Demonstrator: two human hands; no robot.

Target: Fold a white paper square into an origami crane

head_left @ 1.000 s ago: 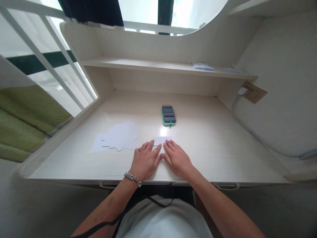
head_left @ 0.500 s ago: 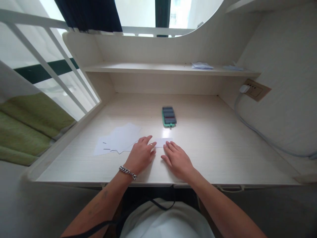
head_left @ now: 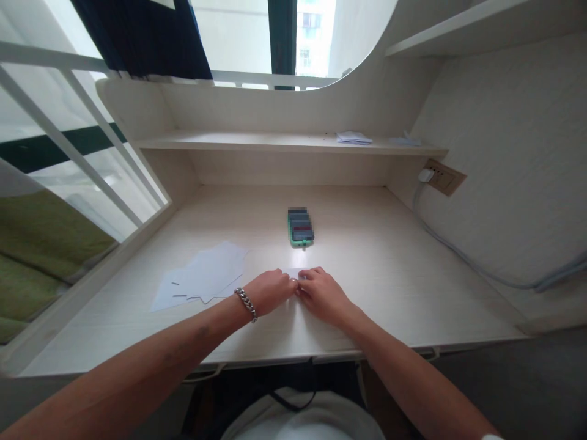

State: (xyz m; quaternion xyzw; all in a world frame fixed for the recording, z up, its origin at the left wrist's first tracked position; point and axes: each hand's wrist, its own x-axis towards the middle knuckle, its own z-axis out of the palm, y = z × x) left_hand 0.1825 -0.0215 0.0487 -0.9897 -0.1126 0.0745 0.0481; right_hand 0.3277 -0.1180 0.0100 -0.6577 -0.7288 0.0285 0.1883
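A small white paper [head_left: 292, 271] lies on the desk between my hands, mostly covered by them. My left hand [head_left: 272, 291] has its fingers curled together at the paper's near left side, a chain bracelet on its wrist. My right hand [head_left: 323, 294] is bent over the right part of the paper, thumb and fingers drawn together at its near edge. The fingertips of both hands meet or nearly meet. Beyond them lies a phone with a green case [head_left: 301, 227], its screen blurred. Larger white paper sheets [head_left: 206, 272] lie to the left, with a few dark marks.
The white desk [head_left: 389, 275] has a raised left edge. Folded papers [head_left: 353, 138] rest on the shelf [head_left: 275, 146] at the back. A plug sits in the wall socket [head_left: 444, 177], and its grey cable [head_left: 472, 263] runs down the right side.
My hands have come closer together, and their flat, spread fingers are now curled at the paper's near edge. The camera view has shifted, so the desk and shelf appear lower and further left.
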